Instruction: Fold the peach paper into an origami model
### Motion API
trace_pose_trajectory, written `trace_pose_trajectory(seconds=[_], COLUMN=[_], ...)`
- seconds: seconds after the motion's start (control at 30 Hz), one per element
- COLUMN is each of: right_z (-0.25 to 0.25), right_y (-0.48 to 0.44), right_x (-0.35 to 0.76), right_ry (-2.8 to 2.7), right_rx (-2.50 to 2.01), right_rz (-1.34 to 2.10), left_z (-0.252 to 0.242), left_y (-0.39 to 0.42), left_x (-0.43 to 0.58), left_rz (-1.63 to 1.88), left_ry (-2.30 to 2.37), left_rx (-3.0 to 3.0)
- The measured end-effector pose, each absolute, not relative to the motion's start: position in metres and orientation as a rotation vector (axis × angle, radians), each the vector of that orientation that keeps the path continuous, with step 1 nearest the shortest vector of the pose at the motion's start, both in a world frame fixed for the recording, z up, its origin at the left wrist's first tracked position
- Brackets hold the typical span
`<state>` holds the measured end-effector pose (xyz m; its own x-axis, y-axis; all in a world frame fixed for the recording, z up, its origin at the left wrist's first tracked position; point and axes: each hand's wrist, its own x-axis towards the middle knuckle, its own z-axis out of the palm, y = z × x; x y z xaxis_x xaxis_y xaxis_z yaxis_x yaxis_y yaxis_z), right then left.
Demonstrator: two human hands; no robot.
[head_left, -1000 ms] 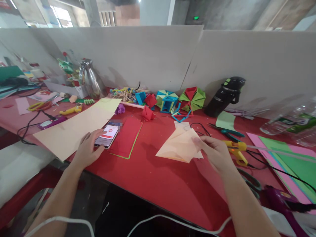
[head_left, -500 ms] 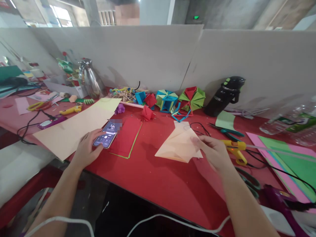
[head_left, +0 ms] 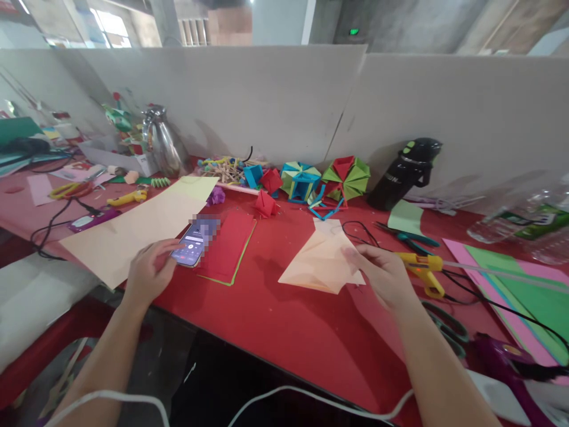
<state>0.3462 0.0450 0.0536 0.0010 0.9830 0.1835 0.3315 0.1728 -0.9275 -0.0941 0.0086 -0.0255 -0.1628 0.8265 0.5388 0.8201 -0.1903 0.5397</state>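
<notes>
My left hand point(head_left: 150, 270) is at the lower left edge of a smartphone point(head_left: 189, 252) with a lit screen. Its fingers are loosely bent and apart, not wrapped around the phone. The phone lies between a long cream paper sheet point(head_left: 133, 240) and a stack of red paper point(head_left: 233, 243) with a green edge. On the right, my right hand point(head_left: 386, 276) pinches the corner of a folded pale orange paper point(head_left: 315, 261) between thumb and fingers. The folded paper is held just over the red table point(head_left: 267, 338).
A yellow glue gun point(head_left: 424, 270) with a cable and dark-handled scissors point(head_left: 447, 326) lie right of my right hand. Folded paper models point(head_left: 344, 178), a black bottle point(head_left: 402, 175) and a metal jug point(head_left: 162, 142) stand along the partition point(head_left: 222, 101). Coloured sheets point(head_left: 511, 284) lie at right.
My left hand has let go of the phone and drawn back slightly to the left; the phone now rests a little farther right. My right hand and the folded paper have hardly moved.
</notes>
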Motion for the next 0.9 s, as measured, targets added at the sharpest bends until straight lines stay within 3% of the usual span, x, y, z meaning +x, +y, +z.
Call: trace_pose_trajectory(seconds=[0.53, 0.77, 0.9], right_z=[0.054, 0.054, 0.052], right_y=[0.044, 0.045, 0.045], right_x=[0.342, 0.342, 0.342], right_ry=[-1.499, -1.501, -1.502], right_rx=[-1.322, -1.318, -1.315], right_rz=[0.907, 0.907, 0.906], left_z=[-0.025, -0.025, -0.026], left_y=[0.017, 0.003, 0.000], left_x=[-0.098, -0.098, -0.097], left_rz=[0.998, 1.478, 1.582], left_ry=[1.892, 1.812, 1.790], left_rx=[2.370, 2.308, 2.330])
